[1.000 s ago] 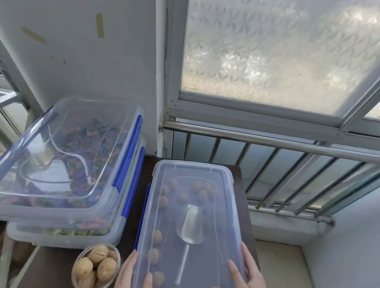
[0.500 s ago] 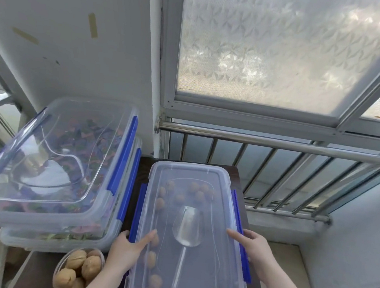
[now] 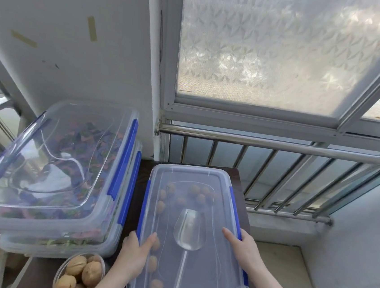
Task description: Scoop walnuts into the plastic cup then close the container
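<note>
At six o'clock, nearest me, I see the walnut container (image 3: 194, 238) with its clear lid (image 3: 206, 270) laid on top; walnuts (image 3: 156, 287) and a clear scoop (image 3: 188, 230) show through it. My left hand (image 3: 134, 254) grips the lid's left edge, thumb on top, fingers curled over the blue latch (image 3: 144, 202). My right hand (image 3: 244, 249) presses the right edge, fingers flat and loosely spread beside the other blue latch (image 3: 233, 209). At seven o'clock the plastic cup (image 3: 79, 274) sits filled with walnuts. Farther, at nine o'clock, two stacked clear bins (image 3: 63, 177) hold coloured pieces. At twelve o'clock, a metal railing (image 3: 278, 145) and frosted window (image 3: 276, 47).
</note>
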A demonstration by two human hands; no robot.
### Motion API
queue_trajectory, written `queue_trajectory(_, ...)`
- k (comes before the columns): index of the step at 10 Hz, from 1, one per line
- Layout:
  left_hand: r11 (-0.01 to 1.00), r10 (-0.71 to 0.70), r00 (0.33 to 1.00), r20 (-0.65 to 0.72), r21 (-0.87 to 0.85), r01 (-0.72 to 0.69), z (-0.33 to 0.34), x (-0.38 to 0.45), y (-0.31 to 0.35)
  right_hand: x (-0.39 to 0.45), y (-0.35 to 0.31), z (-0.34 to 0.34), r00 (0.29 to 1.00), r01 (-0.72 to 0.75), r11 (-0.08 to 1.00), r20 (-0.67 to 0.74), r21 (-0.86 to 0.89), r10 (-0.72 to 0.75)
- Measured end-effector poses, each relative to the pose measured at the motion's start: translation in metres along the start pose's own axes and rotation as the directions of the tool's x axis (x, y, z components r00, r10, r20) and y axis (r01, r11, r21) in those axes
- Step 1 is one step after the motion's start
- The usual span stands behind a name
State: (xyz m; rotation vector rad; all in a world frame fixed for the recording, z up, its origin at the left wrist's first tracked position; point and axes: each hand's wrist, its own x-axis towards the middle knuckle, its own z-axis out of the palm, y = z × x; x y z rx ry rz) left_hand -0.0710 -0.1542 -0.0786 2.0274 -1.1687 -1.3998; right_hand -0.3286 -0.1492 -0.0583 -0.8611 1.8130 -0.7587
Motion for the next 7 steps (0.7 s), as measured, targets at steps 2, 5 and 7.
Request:
queue_trajectory(2, 0.998, 0.016, 1.000, 0.002, 0.059, -0.016, -0.001, 0.002, -0.001, 0.001, -0.001, 0.000, 1.000, 0.016, 1.000, 0.005, -0.018, -0.016)
queue_trajectory(5, 0.975, 0.068, 0.998, -0.001, 0.212, -0.066, -0.009, -0.003, -0.001, -0.002, -0.006, -0.007, 0.999, 0.013, 0.979, 0.037, -0.204, -0.006)
queue_trajectory(7, 0.916, 0.231, 0.973, -0.007, 0.340, -0.215, -0.029, -0.012, 0.053, -0.008, -0.047, -0.018, 0.988, 0.110, 0.902, -0.050, -0.417, -0.143)
